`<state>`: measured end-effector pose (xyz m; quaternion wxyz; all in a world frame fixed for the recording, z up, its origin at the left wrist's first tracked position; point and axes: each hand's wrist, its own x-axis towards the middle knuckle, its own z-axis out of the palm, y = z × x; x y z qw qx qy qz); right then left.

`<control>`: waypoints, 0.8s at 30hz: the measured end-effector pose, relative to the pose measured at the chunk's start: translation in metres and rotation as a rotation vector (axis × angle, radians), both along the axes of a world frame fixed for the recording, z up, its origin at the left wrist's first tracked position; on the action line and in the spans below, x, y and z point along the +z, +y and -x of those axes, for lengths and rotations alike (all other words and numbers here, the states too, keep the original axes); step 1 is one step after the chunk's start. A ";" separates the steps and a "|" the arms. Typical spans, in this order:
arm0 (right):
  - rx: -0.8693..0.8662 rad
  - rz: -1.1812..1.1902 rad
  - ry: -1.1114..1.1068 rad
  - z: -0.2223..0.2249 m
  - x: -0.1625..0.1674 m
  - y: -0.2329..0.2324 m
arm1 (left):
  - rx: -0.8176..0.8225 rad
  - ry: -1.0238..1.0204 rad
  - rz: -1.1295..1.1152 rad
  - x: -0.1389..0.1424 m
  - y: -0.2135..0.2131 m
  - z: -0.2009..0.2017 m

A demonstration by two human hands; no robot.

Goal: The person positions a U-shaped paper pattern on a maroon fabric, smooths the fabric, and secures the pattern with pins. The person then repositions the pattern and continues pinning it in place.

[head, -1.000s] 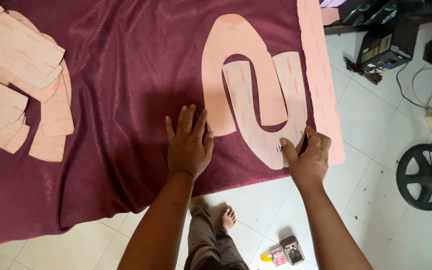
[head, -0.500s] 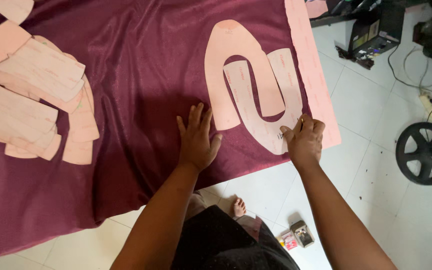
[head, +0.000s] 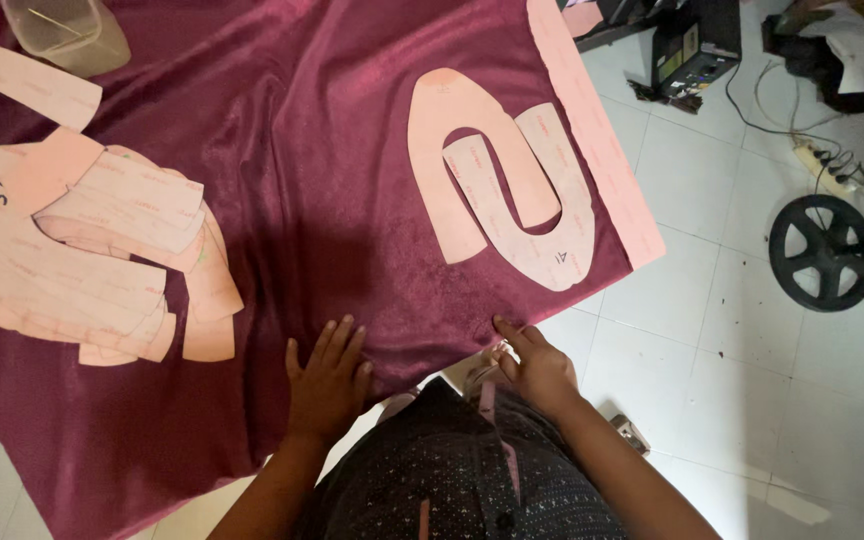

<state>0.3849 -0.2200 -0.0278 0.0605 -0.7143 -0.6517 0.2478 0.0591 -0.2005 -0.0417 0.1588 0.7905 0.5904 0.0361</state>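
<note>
A maroon fabric (head: 312, 150) lies spread on the floor. My left hand (head: 327, 385) rests flat on it near its front edge, fingers apart and holding nothing. My right hand (head: 534, 365) is at the fabric's front edge, with the index finger stretched onto the cloth and the other fingers curled; I cannot tell if they hold anything. Two curved pink paper pattern pieces (head: 512, 190) lie interlocked on the fabric just beyond my right hand. A long pink strip (head: 592, 130) runs along the fabric's right edge. A pile of pink pattern pieces (head: 82, 250) sits at the left.
A clear plastic container (head: 67, 30) stands on the fabric at top left. On the white tiled floor to the right are a black wheel (head: 822, 250), a power strip (head: 820, 165) with cables and a black machine (head: 692, 40). A small object (head: 632, 435) lies by my right arm.
Both hands have drawn back toward me to the fabric's front edge. My right hand has left the curved pattern piece. The view has shifted, showing more of the left pile.
</note>
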 end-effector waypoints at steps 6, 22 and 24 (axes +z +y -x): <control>-0.083 -0.097 -0.055 -0.042 0.008 0.053 | 0.146 -0.250 0.099 0.003 0.051 -0.022; 0.270 -0.054 -0.266 -0.054 0.049 0.322 | 0.483 -0.093 -0.031 0.011 0.172 -0.041; 0.286 -0.034 -0.272 -0.051 0.050 0.340 | 0.507 -0.067 -0.033 0.012 0.181 -0.041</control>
